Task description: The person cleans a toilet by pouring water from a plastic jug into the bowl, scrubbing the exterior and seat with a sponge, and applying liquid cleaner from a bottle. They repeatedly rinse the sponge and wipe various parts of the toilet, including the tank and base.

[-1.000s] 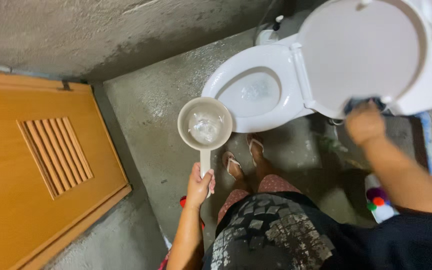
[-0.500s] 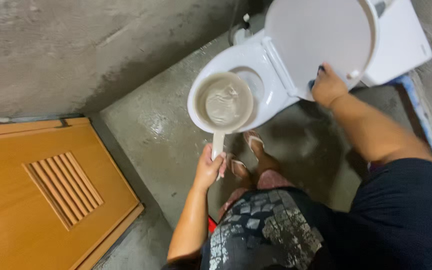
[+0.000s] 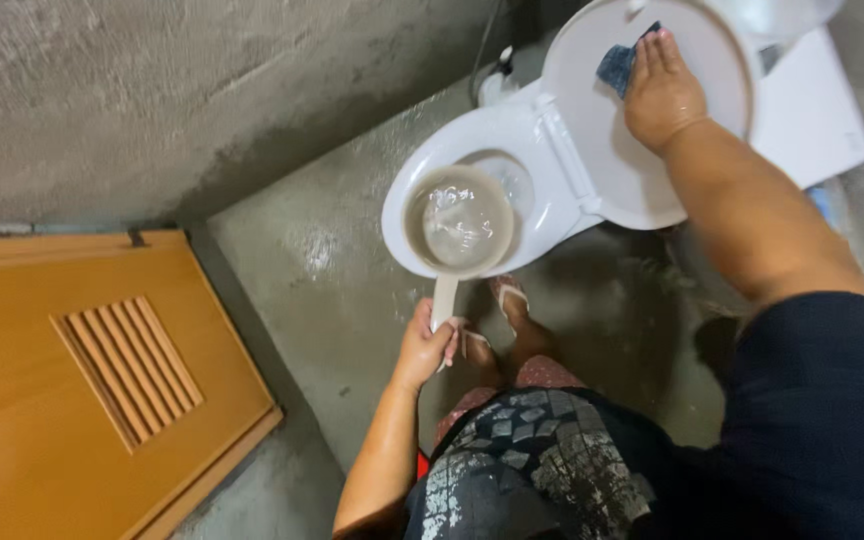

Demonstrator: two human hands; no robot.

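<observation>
My left hand (image 3: 425, 347) grips the handle of a beige water dipper (image 3: 460, 222) filled with water, held over the front rim of a white toilet bowl (image 3: 407, 205). My right hand (image 3: 660, 92) presses a blue sponge (image 3: 616, 66) flat against the inside of the raised white toilet lid (image 3: 592, 150). The sponge is partly hidden under my fingers. My feet in white-strapped sandals (image 3: 508, 292) stand on the wet floor just in front of the bowl.
An orange wooden door (image 3: 72, 390) with a louvred vent stands open at the left. A rough concrete wall (image 3: 152, 90) runs behind the toilet. The concrete floor (image 3: 322, 270) is wet. The white cistern (image 3: 812, 110) sits at the upper right.
My right hand moved from the lid's lower edge up onto its inner face with the sponge. The dipper shifted from beside the bowl to over its rim.
</observation>
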